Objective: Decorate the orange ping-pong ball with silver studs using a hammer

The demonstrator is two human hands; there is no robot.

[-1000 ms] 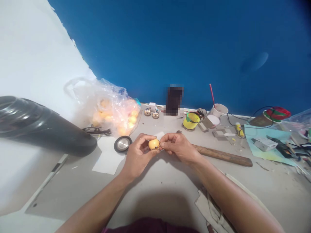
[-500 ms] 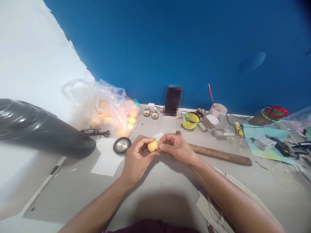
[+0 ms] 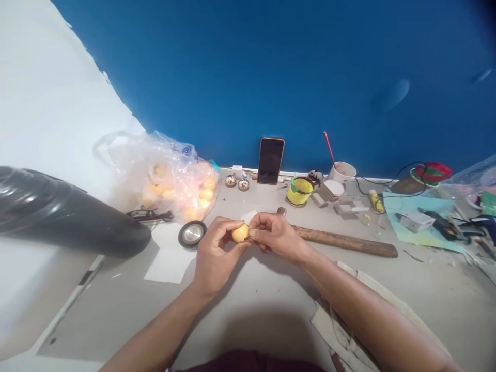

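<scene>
My left hand (image 3: 217, 250) grips a small yellow-orange ball (image 3: 239, 233) between thumb and index finger. Dark spots show low on the ball's right side. My right hand (image 3: 276, 235) is closed in a pinch against that same side, its thumb and index fingertips touching the ball; whatever lies between them is too small to make out. Just beyond my right hand lies a long wooden handle (image 3: 349, 242) with a metal end. A round black disc with a silver centre (image 3: 192, 234) rests to the left of my left hand.
A clear plastic bag (image 3: 174, 165) of similar balls sits back left, near a large dark cylinder (image 3: 73, 214). Against the blue wall leans a phone (image 3: 270, 160). A yellow cup (image 3: 299, 191), a white cup with a red stick (image 3: 344, 171) and a cloth (image 3: 341, 330) are rightward.
The ball has turned slightly in my fingers, so fewer of its dark spots show. Both hands keep nearly the same grip. The whole view has shifted a little.
</scene>
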